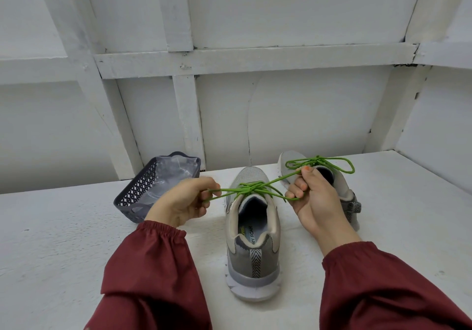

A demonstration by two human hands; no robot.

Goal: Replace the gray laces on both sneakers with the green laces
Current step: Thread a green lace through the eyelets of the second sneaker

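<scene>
A white painted table top (63, 240), rough and slightly pitted, runs back to a wall of white boards and battens (255, 59). On it stands a gray mesh near sneaker (252, 253), heel toward the camera, with a thin round green lace (251, 188) crossing in a knot above its tongue. The left hand (184, 202) pinches the lace's left strands between curled fingers; the right hand (314, 197) grips the right strands in curled fingers, both pulled taut outward. Behind the right hand lies the far sneaker (291, 161), its green bow (319, 162) tied. A dark lattice plastic basket (143, 189) sits left, tilted, holding something pale and crinkled
</scene>
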